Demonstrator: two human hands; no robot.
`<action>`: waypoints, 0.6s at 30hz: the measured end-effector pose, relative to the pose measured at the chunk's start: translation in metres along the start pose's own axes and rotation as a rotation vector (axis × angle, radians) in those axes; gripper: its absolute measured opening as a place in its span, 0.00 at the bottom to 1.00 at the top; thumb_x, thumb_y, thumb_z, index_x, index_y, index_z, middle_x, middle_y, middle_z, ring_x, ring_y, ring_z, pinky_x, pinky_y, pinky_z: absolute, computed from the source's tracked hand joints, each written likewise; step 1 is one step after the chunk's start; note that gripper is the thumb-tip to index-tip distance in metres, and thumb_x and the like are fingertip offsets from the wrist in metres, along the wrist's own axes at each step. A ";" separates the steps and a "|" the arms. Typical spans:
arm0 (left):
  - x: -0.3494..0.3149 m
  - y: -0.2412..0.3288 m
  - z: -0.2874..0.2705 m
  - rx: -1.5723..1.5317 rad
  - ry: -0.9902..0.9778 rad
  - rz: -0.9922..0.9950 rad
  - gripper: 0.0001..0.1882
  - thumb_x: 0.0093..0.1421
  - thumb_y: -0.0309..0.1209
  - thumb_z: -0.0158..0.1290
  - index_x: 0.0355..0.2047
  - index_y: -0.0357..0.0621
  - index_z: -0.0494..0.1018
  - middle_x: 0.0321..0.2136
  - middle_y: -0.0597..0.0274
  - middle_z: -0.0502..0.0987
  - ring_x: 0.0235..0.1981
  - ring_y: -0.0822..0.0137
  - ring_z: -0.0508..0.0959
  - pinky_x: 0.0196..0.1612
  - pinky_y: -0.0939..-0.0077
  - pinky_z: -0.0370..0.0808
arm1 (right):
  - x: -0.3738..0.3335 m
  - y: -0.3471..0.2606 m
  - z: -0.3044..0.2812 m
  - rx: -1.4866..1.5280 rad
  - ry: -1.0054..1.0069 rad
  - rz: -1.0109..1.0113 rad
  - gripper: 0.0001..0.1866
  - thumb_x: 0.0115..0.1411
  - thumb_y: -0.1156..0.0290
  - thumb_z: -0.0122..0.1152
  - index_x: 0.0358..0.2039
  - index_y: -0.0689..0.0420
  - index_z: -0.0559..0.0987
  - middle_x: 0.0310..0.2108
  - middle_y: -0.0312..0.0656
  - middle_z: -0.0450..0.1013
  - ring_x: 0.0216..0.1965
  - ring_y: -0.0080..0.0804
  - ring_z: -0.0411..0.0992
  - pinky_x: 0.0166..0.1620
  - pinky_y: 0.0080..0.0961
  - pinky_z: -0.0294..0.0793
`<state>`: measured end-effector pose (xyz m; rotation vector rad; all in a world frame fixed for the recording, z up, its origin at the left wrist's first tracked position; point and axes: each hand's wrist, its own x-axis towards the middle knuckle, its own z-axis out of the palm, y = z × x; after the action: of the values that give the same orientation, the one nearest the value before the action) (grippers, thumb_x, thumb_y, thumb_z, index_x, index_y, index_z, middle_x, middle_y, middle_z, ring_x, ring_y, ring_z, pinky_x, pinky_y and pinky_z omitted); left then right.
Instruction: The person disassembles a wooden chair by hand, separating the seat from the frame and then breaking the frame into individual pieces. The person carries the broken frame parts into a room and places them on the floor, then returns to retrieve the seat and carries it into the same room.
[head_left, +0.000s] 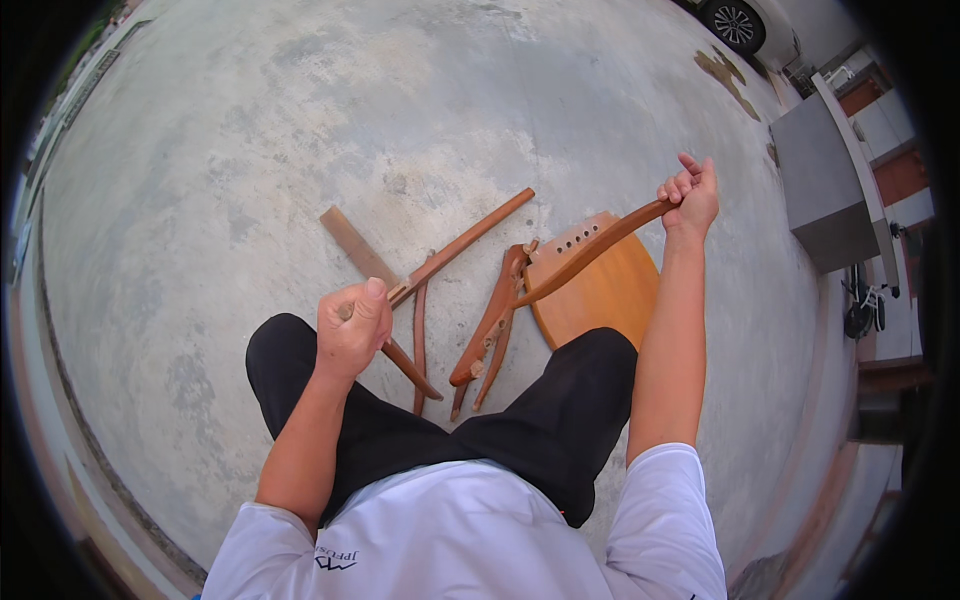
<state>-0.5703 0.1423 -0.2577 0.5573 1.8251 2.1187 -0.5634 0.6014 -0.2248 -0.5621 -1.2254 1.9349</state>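
My right hand (689,193) is raised and closed around the upper end of a long curved wooden chair piece (585,258), which slants down to the left toward the pile. My left hand (352,325) is a fist above my left knee; something small and pale shows inside it, too hidden to identify. On the concrete between my knees lie several brown wooden chair parts: a flat slat (357,245), a long straight rail (470,235), thin curved legs (487,330) and a rounded wooden seat (605,295) with a row of holes.
I am squatting on a stained concrete floor (300,120). A grey metal cabinet (830,190) stands at the right, with a parked car's wheel (735,22) beyond it. A raised kerb (90,450) runs along the left edge.
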 end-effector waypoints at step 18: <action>0.079 -0.017 0.022 0.048 0.067 0.191 0.26 0.72 0.47 0.44 0.21 0.41 0.66 0.20 0.65 0.68 0.23 0.74 0.68 0.31 0.77 0.67 | -0.070 -0.051 0.155 -0.333 -0.519 0.035 0.26 0.71 0.52 0.45 0.37 0.69 0.73 0.10 0.31 0.53 0.10 0.21 0.51 0.17 0.25 0.59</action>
<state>-0.6304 0.2005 -0.2640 0.7057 1.9338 2.2449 -0.6106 0.4714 -0.1132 -0.2447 -1.8967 1.9840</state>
